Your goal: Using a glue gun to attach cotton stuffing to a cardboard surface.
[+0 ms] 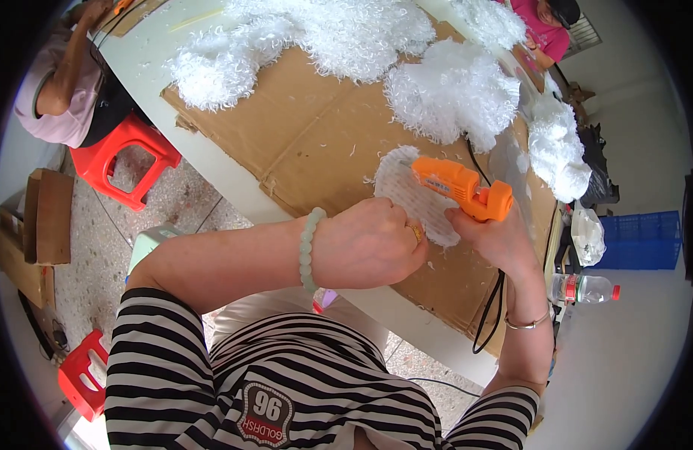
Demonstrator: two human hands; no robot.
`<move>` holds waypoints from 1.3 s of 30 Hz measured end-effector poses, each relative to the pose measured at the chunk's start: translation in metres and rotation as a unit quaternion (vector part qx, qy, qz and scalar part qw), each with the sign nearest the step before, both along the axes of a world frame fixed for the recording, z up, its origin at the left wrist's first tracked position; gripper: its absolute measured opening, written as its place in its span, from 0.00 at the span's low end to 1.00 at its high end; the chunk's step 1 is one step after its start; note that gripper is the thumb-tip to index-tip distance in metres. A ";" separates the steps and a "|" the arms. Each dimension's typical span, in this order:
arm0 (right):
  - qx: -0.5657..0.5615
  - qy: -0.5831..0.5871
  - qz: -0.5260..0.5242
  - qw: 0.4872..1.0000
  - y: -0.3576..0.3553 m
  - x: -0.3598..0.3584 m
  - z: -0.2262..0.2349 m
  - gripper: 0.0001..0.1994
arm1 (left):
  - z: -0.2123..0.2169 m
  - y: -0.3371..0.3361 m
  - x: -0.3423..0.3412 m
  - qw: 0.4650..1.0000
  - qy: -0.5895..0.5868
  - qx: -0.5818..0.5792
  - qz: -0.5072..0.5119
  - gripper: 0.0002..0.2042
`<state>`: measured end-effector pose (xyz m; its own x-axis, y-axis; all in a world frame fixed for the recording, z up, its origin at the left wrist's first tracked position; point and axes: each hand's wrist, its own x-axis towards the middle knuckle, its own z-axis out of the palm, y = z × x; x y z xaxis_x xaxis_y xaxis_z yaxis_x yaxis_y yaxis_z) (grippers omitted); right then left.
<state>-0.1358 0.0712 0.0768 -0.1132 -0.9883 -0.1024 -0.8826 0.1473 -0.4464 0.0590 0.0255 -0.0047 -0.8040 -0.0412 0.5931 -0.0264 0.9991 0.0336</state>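
An orange glue gun is gripped in my right hand, its nozzle pointing left over a white oval pad. The pad has a textured, dotted surface and a fuzzy edge, and it lies above the brown cardboard. My left hand is curled into a fist at the pad's near edge, back of the hand upward. What its fingers pinch, if anything, is hidden beneath them. A pale green bead bracelet circles my left wrist, a metal bangle my right.
Heaps of fluffy white pieces cover the table's far side. A black cord hangs near my right forearm. A plastic bottle and a blue crate are at right. One person sits far left by a red stool, another far right.
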 end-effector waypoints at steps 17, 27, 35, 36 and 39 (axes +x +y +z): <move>0.036 -0.063 -0.040 0.997 -0.003 -0.003 -0.001 0.06 | 0.000 0.000 0.001 1.000 -0.001 -0.003 -0.003 0.11; 0.077 -0.138 -0.032 0.987 -0.001 0.005 0.009 0.08 | 0.001 0.004 0.002 1.000 0.011 -0.028 -0.010 0.14; 0.105 -0.134 -0.033 0.985 0.001 0.013 0.012 0.09 | -0.001 0.004 0.003 0.999 0.005 -0.030 -0.017 0.15; 0.106 -0.134 -0.025 0.985 0.002 0.012 0.011 0.09 | -0.001 0.004 0.003 0.999 0.003 -0.031 -0.018 0.15; 0.092 -0.110 0.015 0.990 0.006 0.007 0.005 0.08 | 0.000 0.004 0.004 0.999 0.003 -0.034 -0.019 0.15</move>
<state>-0.1283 0.0770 0.0823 -0.0401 -0.9533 -0.2993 -0.7723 0.2196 -0.5960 0.0627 0.0298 -0.0051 -0.8006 0.0293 0.5985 0.0112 0.9994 -0.0339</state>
